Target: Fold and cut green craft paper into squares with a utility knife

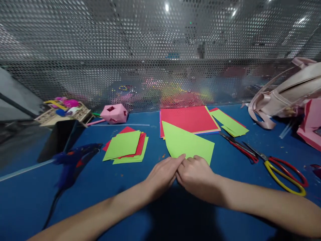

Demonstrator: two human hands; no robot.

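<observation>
Both hands meet at the near edge of a light green sheet of paper (192,142), whose far part tilts up off the blue table. My left hand (164,172) has its fingers closed on that edge. Right beside it, touching, my right hand (195,172) is curled in a fist-like grip on the same paper. The held edge is hidden under the fingers. Behind the sheet lies a stack of coloured paper (185,118) with red on top. To the left sits a pile of green and red paper squares (125,144).
Scissors (278,170) and a second red-handled tool (242,149) lie at right, near green paper strips (229,122). A blue glue gun (75,162) stands at left. Behind are a pink paper shape (114,113), a perforated metal screen (150,73) and a pale bag (283,97).
</observation>
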